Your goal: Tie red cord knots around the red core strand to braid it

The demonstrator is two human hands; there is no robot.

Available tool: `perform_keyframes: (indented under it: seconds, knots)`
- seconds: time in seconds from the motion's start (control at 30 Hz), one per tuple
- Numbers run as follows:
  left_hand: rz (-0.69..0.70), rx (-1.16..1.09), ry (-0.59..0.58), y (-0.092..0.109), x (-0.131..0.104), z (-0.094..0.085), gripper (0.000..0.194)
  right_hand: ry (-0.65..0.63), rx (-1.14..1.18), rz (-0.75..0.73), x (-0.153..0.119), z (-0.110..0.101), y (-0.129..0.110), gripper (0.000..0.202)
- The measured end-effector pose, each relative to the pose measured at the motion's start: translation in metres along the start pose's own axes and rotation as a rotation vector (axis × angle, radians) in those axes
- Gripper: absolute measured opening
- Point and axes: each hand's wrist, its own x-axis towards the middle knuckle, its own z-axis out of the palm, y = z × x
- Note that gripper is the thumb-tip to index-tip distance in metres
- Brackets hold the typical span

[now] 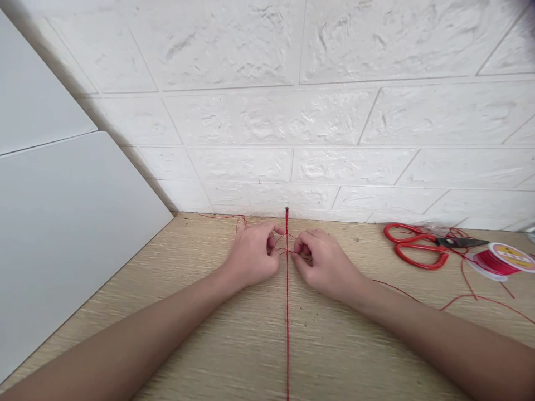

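Observation:
A taut red cord (287,323) runs from a small dark peg (287,209) near the wall straight toward me. Just below the peg, a short knotted stretch (286,224) covers the cord. My left hand (256,253) is closed in a pinch on a thin red strand, left of the cord. On the other side, my right hand (320,259) also pinches a red strand, its fingertips close to the cord. Between the hands the strands form small loops across the upright cord. Their exact crossing is too fine to make out.
Red-handled scissors (421,249) lie at the right, beside a spool of red thread (495,260). Loose red thread (485,297) trails over the wooden tabletop (234,345). A white brick-patterned wall (334,122) rises behind, and a white panel (75,234) stands at the left.

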Motion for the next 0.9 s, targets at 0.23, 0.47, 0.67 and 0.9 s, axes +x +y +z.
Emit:
perform_keyframes:
  seconds: [0.23,0.47,0.67,0.9]
  knots:
    - [0.021,-0.066,-0.042,-0.0026,0.0000,0.0026,0.035,-0.020,0.038,0.017,0.0023,0.0023,0.0036,0.012]
    - [0.008,-0.183,0.022,-0.0046,0.0012,0.0033,0.042,-0.029,0.206,0.018,0.0009,-0.0002,0.0042,0.011]
    - [0.013,-0.090,0.047,-0.0002,0.0002,0.0000,0.043,-0.050,0.256,-0.022,-0.0018,-0.0023,0.0021,0.031]
    - [0.021,-0.035,-0.045,0.0003,-0.0002,0.0010,0.042,-0.070,0.192,0.028,-0.0021,-0.0033,0.0017,0.041]
